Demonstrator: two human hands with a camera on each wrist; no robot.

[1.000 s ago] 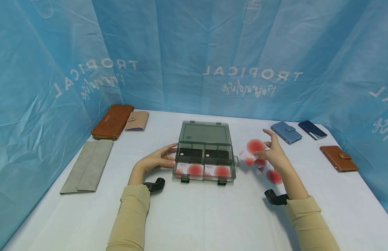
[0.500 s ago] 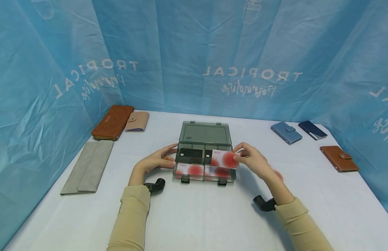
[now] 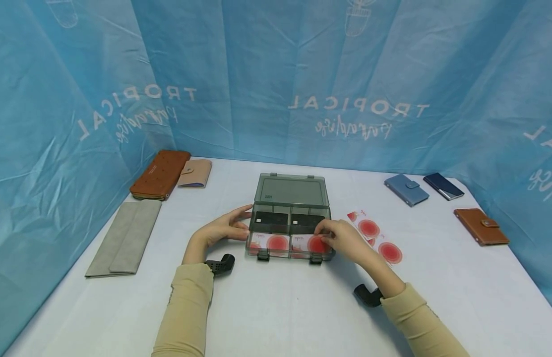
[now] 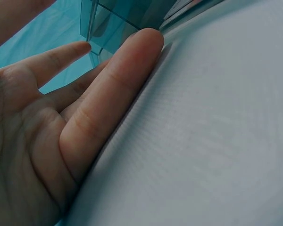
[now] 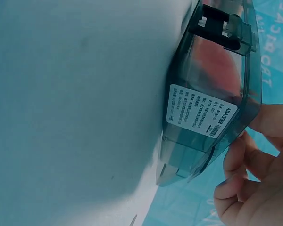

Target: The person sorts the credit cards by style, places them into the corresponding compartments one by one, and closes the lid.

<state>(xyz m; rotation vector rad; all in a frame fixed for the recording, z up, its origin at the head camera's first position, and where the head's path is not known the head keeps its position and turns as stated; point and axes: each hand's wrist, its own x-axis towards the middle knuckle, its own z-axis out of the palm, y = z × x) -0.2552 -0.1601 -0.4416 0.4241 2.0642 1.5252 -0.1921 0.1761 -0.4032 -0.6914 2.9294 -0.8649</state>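
A translucent green divided box (image 3: pixel 291 191) stands with its lid tipped back. Black chip cards (image 3: pixel 271 218) lie in its two back compartments, and white cards with red circles (image 3: pixel 269 242) in the two front ones. My left hand (image 3: pixel 222 229) rests at the box's left side, fingers extended; the left wrist view shows the fingers (image 4: pixel 115 87) close to the box wall. My right hand (image 3: pixel 342 239) reaches over the right rim and pinches the right end of a red-and-white card (image 3: pixel 304 242) in the front right compartment. In the right wrist view the fingertips hide behind the rim.
More red-circle cards (image 3: pixel 378 240) lie on the white table right of the box. A blue card holder (image 3: pixel 406 189), a navy case (image 3: pixel 443 186) and a brown holder (image 3: pixel 481 226) sit farther right. At left are a brown wallet (image 3: pixel 160 173), a beige holder (image 3: pixel 195 173) and a grey sleeve (image 3: pixel 124 238).
My right hand picked up a red-and-white card from the table on the right, carried it left over the box and lowered it into the front right compartment. My left hand stayed put.
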